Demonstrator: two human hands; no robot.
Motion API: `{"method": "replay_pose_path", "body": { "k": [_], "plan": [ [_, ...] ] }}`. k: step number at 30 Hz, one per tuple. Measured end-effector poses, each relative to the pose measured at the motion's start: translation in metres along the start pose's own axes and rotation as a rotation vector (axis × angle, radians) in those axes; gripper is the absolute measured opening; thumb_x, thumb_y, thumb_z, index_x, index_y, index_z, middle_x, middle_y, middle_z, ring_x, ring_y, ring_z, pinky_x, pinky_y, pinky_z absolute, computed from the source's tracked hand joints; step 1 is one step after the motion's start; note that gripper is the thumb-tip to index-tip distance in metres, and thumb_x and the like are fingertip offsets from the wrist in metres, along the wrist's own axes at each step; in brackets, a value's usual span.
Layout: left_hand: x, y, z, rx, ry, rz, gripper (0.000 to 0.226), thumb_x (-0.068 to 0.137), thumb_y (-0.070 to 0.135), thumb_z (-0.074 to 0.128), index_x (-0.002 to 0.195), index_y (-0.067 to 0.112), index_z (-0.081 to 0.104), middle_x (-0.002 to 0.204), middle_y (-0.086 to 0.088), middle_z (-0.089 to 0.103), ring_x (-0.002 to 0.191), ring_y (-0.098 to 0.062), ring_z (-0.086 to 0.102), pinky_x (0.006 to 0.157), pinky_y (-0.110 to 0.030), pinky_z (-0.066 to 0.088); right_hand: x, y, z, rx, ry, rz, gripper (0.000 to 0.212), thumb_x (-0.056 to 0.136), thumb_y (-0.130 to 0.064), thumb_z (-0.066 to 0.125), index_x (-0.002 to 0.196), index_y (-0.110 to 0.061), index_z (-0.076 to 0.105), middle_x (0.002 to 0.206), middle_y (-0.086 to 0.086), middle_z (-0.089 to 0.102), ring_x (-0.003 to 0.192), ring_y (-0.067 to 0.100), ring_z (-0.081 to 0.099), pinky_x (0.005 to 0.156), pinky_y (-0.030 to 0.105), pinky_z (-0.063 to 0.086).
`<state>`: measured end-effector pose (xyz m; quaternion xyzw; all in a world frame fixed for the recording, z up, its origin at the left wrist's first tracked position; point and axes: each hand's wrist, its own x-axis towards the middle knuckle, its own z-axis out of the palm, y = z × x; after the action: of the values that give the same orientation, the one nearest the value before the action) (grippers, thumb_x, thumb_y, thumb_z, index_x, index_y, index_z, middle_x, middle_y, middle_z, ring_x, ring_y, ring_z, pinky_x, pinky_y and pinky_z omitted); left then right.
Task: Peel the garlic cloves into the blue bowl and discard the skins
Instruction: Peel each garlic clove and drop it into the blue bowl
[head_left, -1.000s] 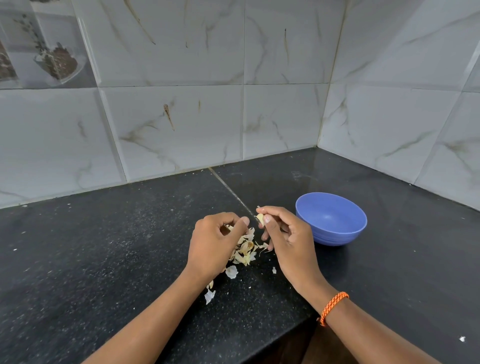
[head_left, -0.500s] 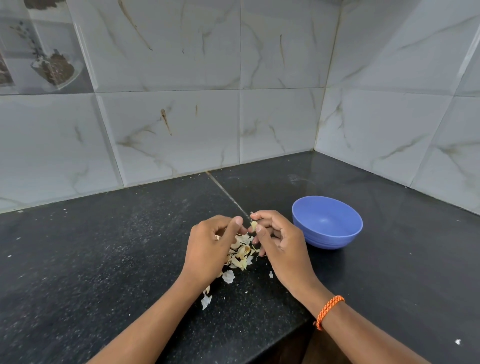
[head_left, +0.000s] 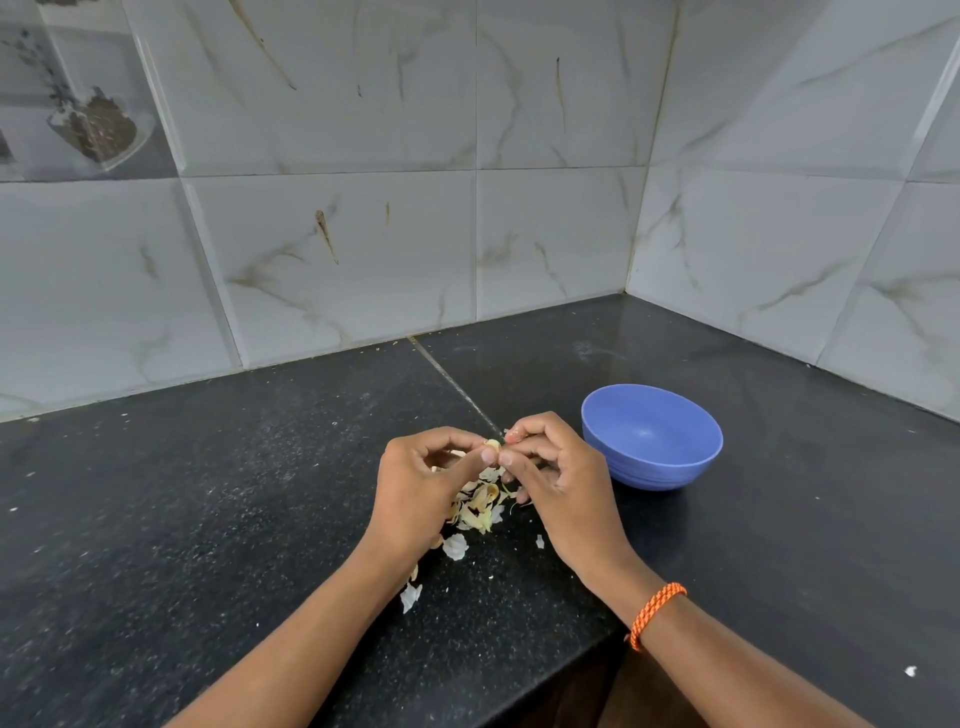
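A small pale garlic clove (head_left: 492, 445) is pinched between the fingertips of both hands above the black counter. My left hand (head_left: 421, 488) holds it from the left with thumb and forefinger. My right hand (head_left: 558, 478) pinches at it from the right, its other fingers curled. Below the hands lies a pile of papery garlic skins (head_left: 478, 506), with loose flakes (head_left: 455, 546) nearer me. The blue bowl (head_left: 652, 436) stands just right of my right hand, and its visible inside looks bare.
The black granite counter (head_left: 208, 519) runs into a corner of marbled wall tiles (head_left: 561, 234). Its front edge (head_left: 597, 639) steps back beneath my right wrist. A seam (head_left: 452, 379) crosses the counter behind the hands. A white scrap (head_left: 910, 671) lies at the far right.
The clove was in my right hand's fingertips alone a second ago; now both hands' fingertips have closed together on it. The bowl and the skins have not moved.
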<state>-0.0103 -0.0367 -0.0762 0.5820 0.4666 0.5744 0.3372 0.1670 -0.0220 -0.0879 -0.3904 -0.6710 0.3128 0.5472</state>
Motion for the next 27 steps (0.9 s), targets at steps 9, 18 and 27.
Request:
{"method": "replay_pose_path", "body": {
  "k": [9, 18, 27],
  "plan": [
    [-0.0026, 0.0021, 0.0003, 0.067, 0.023, 0.041, 0.006, 0.088, 0.024, 0.090, 0.089, 0.020, 0.086, 0.082, 0.003, 0.082, 0.080, -0.017, 0.081, 0.081, -0.047, 0.067, -0.0016, 0.0070, 0.0033, -0.223, 0.068, -0.109, 0.014, 0.101, -0.014, 0.072, 0.113, -0.016, 0.080, 0.098, -0.012, 0.079, 0.089, 0.006, 0.076, 0.072, 0.019, 0.060],
    [-0.0044, 0.0011, 0.0043, 0.199, 0.011, 0.122, 0.003, 0.089, 0.017, 0.088, 0.090, 0.020, 0.086, 0.080, 0.010, 0.081, 0.078, -0.009, 0.080, 0.078, -0.040, 0.067, 0.0025, 0.0070, 0.0025, -0.266, 0.026, -0.134, 0.010, 0.099, -0.012, 0.072, 0.099, -0.016, 0.082, 0.087, -0.012, 0.079, 0.083, 0.006, 0.076, 0.071, 0.023, 0.062],
    [-0.0037, 0.0001, 0.0031, -0.027, -0.042, 0.035, 0.004, 0.092, 0.013, 0.085, 0.095, 0.011, 0.085, 0.089, -0.006, 0.083, 0.086, -0.028, 0.082, 0.088, -0.053, 0.067, 0.0052, 0.0065, 0.0015, -0.063, -0.016, 0.002, 0.013, 0.102, -0.009, 0.068, 0.094, -0.016, 0.076, 0.078, -0.009, 0.073, 0.074, 0.012, 0.071, 0.064, 0.021, 0.055]
  ]
}}
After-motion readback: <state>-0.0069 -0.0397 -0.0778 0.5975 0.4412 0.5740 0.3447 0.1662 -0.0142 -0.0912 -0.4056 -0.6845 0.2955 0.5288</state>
